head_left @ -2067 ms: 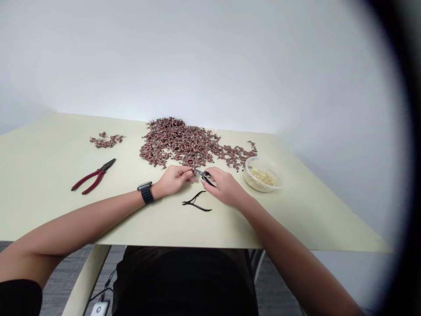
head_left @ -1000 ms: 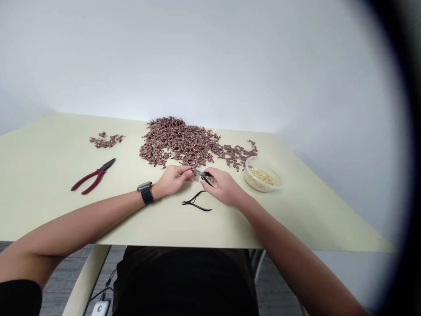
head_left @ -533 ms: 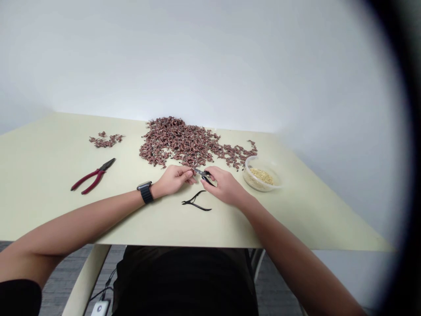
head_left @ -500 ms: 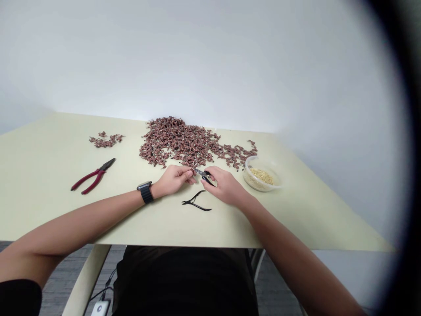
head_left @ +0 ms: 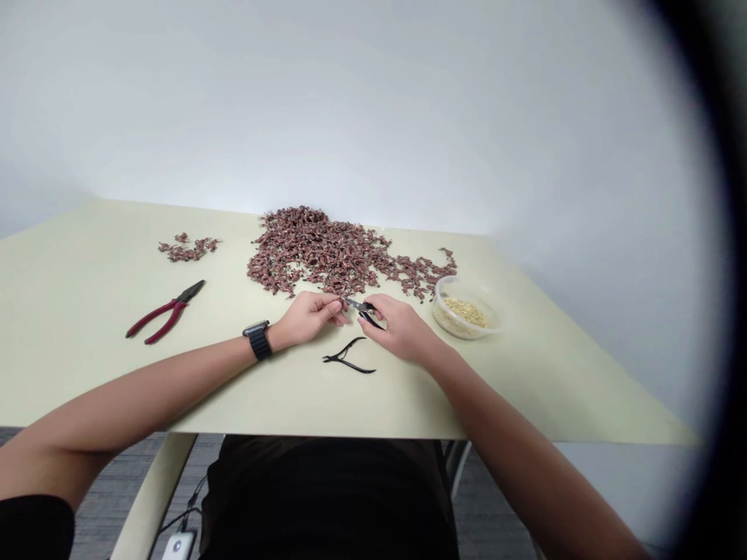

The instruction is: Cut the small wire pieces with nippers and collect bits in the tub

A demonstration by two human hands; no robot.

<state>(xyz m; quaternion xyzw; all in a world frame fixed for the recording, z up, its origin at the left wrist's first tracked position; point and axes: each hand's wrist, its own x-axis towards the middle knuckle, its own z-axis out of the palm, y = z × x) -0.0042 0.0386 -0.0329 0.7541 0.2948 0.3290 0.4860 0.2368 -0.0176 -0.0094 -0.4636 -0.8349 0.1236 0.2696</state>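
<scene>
Worktop lot: heaped brown pieces, hand tools, one tub

Worktop (head_left: 262,404): pale, its far edge against the wall, the wearer seated at the near edge.

Left hand (head_left: 309,317): fingertips pinched on a small piece (head_left: 341,300), mostly hidden by the fingers, just in front of the heap, midway between the left and right edges. A dark watch (head_left: 257,340) on that wrist.

Right hand (head_left: 402,328): closed around black-handled pliers (head_left: 354,305), their tips meeting the small piece or just beside it; I cannot tell from here whether they bite.

Heap (head_left: 320,245): very many reddish-brown pieces with dark and shiny spots, piled at the middle of the far edge, a thin trail running toward the right edge as far as the tub.

Cluster (head_left: 187,249): a few similar pieces, set apart toward the far left corner.

Tub (head_left: 461,333): clear, round, toward the right edge, holding yellow bits (head_left: 468,311) well below the rim.

Black nippers (head_left: 344,358): lying spread, unheld, between the hands and the near edge.

Red-handled pliers (head_left: 169,313): unheld, toward the left edge, nearer the wearer than the cluster.

Progress, by my judgement: one piece is in hand and unfinished; the heap looks largely left to do. The cluster may be the finished lot, though the two look too alike to be sure.
</scene>
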